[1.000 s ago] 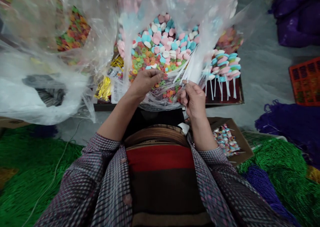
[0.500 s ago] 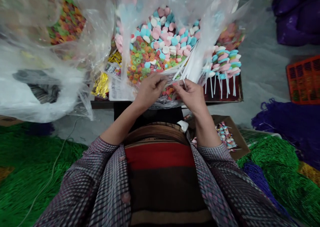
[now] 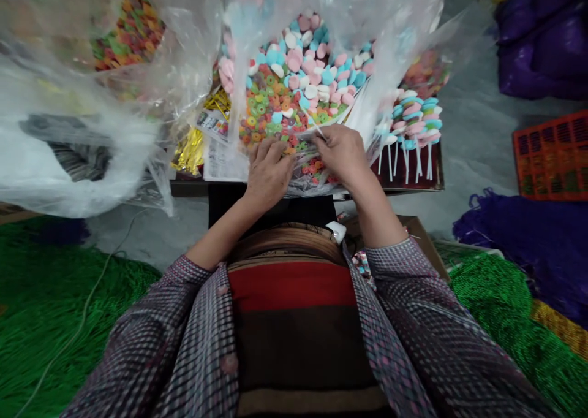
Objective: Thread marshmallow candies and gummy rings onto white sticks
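My right hand pinches a thin white lollipop stick, its upper end pointing up and left over the candy. My left hand reaches palm down into the ring-shaped gummies, fingers slightly apart, fingertips among the pieces. An orange gummy shows by its fingertips; whether it is gripped does not show. Pink, blue and white round candies lie in a heap behind the gummies, in clear plastic. More white sticks lie in a bundle just beyond my right hand.
Finished candy skewers stand at the table's right side. Gold twist ties and a large plastic bag are at the left. An orange crate, a cardboard box and green stringy material surround the table below.
My hands have moved apart from each other. The left has turned palm down onto the gummies; the right has lifted slightly, with a white stick in its fingers.
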`<state>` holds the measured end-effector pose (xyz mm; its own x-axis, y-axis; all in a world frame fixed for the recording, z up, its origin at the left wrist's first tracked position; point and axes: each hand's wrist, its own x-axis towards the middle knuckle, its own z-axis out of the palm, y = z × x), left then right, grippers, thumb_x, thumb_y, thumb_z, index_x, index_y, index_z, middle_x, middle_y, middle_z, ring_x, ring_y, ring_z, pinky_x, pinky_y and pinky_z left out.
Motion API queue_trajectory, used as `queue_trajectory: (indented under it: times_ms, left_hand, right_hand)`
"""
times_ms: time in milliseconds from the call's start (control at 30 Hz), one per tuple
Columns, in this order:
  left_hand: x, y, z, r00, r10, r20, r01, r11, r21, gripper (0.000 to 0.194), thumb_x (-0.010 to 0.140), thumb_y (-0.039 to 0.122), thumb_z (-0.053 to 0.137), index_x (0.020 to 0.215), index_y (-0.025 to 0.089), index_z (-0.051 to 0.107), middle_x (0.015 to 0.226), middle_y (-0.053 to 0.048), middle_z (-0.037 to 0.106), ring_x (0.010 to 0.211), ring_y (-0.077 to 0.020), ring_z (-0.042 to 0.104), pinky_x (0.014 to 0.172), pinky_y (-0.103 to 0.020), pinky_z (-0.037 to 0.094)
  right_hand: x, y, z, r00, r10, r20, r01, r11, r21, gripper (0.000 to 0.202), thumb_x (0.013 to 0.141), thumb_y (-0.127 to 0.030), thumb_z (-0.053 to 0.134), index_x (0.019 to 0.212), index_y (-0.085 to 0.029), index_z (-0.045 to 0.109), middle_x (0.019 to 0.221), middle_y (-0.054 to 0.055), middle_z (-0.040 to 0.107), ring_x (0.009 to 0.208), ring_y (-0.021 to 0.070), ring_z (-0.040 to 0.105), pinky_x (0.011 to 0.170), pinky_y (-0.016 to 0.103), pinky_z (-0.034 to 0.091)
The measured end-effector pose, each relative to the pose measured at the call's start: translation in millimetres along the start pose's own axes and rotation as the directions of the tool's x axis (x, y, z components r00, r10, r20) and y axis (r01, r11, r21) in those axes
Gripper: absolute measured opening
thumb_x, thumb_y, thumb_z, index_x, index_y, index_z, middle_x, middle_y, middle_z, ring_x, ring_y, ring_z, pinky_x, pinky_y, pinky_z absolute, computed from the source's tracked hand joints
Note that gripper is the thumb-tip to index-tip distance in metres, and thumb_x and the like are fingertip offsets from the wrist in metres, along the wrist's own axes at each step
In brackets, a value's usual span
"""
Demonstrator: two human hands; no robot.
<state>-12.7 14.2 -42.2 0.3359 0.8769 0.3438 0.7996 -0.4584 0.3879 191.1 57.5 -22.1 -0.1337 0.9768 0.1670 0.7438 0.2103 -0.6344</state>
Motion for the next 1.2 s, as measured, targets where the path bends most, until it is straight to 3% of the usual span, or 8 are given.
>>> queue_trajectory:
  times_ms: [133,267,433,533,633,700,967,1200]
  left_hand:
    - [-3.7,-6.3,2.1,0.999,-0.019,0.027,0.019,1.000,-0.024,0.020,0.102,0.030,0.053,0.104,0.022,0.071,0.137,-0.012,0.070,0.134,-0.0321,0.060,0.118,-0.055,0.042]
    - [-6.0,-5.2,1.0,1.000,-0.022,0.019,0.023,0.999,-0.035,0.021,0.103,0.028,0.051,0.102,0.021,0.071,0.139,-0.013,0.069,0.134,-0.0320,0.060,0.119,-0.054,0.042]
    - [-5.1,-11.5,-1.3,1.000,-0.015,0.006,0.015,0.996,-0.090,0.023,0.104,0.029,0.050,0.105,0.021,0.071,0.135,-0.013,0.071,0.131,-0.0291,0.062,0.115,-0.051,0.046]
    - [-0.6,-20.8,-5.1,0.998,-0.044,-0.046,0.039,0.994,-0.103,0.026,0.106,0.033,0.046,0.107,0.021,0.070,0.125,-0.011,0.074,0.123,-0.0265,0.066,0.113,-0.048,0.047]
    - [5.5,-27.1,-8.3,0.993,-0.086,-0.080,0.078,0.993,-0.091,0.029,0.107,0.034,0.043,0.107,0.022,0.070,0.114,-0.010,0.075,0.120,-0.0262,0.067,0.112,-0.048,0.047]
    - [8.4,-27.9,-8.4,0.993,-0.090,-0.070,0.084,0.993,-0.083,0.030,0.107,0.034,0.042,0.108,0.023,0.070,0.108,-0.009,0.074,0.119,-0.0274,0.066,0.111,-0.050,0.047]
    - [7.2,-23.4,-3.4,0.997,-0.053,-0.048,0.052,0.998,-0.031,0.038,0.109,0.037,0.038,0.099,0.021,0.071,0.099,-0.010,0.072,0.108,-0.0268,0.068,0.104,-0.048,0.051]
    - [5.9,-24.5,-2.0,0.996,-0.059,-0.062,0.058,0.998,-0.018,0.037,0.108,0.035,0.040,0.095,0.021,0.071,0.099,-0.009,0.072,0.103,-0.0256,0.068,0.101,-0.047,0.052]
  right_hand:
    - [13.0,5.4,22.4,0.994,-0.040,0.099,0.049,0.994,-0.097,0.013,0.095,-0.033,0.064,0.094,-0.025,0.075,0.092,0.008,0.070,0.095,0.0251,0.063,0.090,0.041,0.052]
    - [13.3,7.0,24.6,0.992,-0.040,0.123,0.052,0.994,-0.100,0.011,0.093,-0.031,0.066,0.092,-0.024,0.074,0.097,0.010,0.071,0.097,0.0264,0.064,0.090,0.042,0.052]
    - [1.6,4.8,-6.6,0.996,0.016,0.083,-0.020,0.999,0.049,0.009,0.088,-0.029,0.071,0.086,-0.023,0.076,0.093,0.006,0.075,0.094,0.0258,0.067,0.091,0.044,0.052]
    - [-11.3,5.6,-31.8,0.989,0.038,0.140,-0.061,0.985,0.162,0.008,0.086,-0.029,0.073,0.081,-0.024,0.078,0.081,0.002,0.074,0.083,0.0227,0.068,0.085,0.041,0.053]
    - [-16.2,4.5,-41.2,0.990,0.040,0.133,-0.059,0.988,0.140,0.009,0.086,-0.029,0.073,0.080,-0.025,0.079,0.076,0.001,0.073,0.080,0.0225,0.068,0.081,0.040,0.053]
    - [-10.0,1.1,-32.3,0.995,0.038,0.090,-0.044,0.997,0.066,0.012,0.089,-0.030,0.071,0.082,-0.024,0.078,0.078,0.003,0.073,0.082,0.0240,0.068,0.083,0.041,0.053]
    - [35.5,-2.2,44.9,0.997,-0.043,0.061,0.050,0.993,-0.108,0.024,0.096,-0.043,0.065,0.097,-0.020,0.073,0.095,0.012,0.072,0.102,0.0308,0.067,0.091,0.045,0.053]
    - [25.7,-3.0,40.8,0.993,-0.030,0.114,0.044,0.992,-0.115,0.016,0.095,-0.035,0.067,0.098,-0.021,0.071,0.097,0.011,0.071,0.103,0.0305,0.066,0.093,0.047,0.053]
